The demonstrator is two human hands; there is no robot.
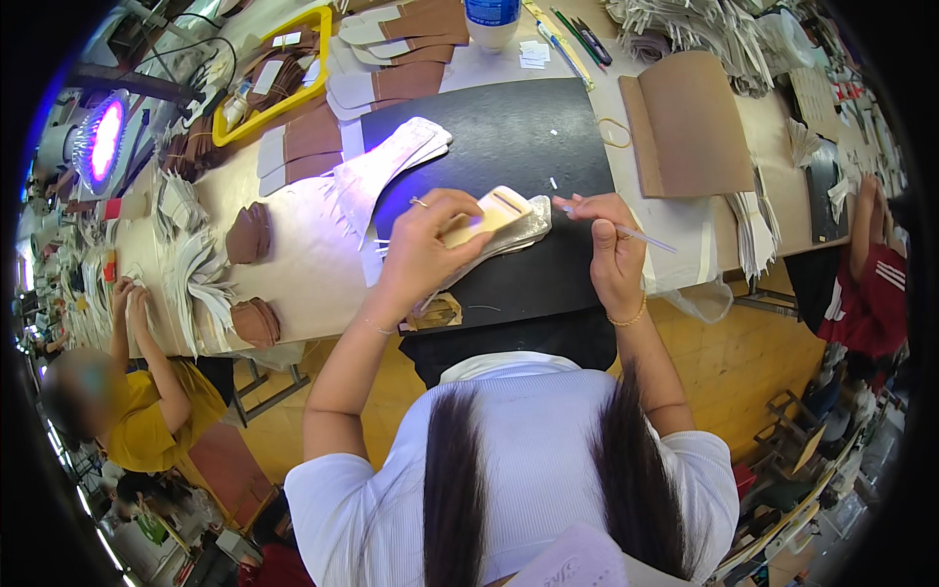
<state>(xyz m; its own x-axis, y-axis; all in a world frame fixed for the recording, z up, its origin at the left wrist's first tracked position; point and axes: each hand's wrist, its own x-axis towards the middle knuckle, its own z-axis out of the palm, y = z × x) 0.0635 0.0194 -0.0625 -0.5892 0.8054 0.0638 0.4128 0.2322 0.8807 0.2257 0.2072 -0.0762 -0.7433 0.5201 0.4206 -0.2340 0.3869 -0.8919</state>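
Observation:
My left hand is closed on a cream-coloured block with a dark narrow slot in it. The block sits over the end of a fanned stack of white and silvery pieces on a black mat. Just right of that stack, my right hand pinches a thin pale stick, like a pen refill; its tip is near the fingertips, and its other end sticks out past the hand. Left of the block, another fan of white pieces lies across the mat's edge.
A glowing lamp stands at the left. Behind are a yellow tray, brown and white pieces, a bottle and pens. A brown board lies right. Co-workers' hands work on the left and right.

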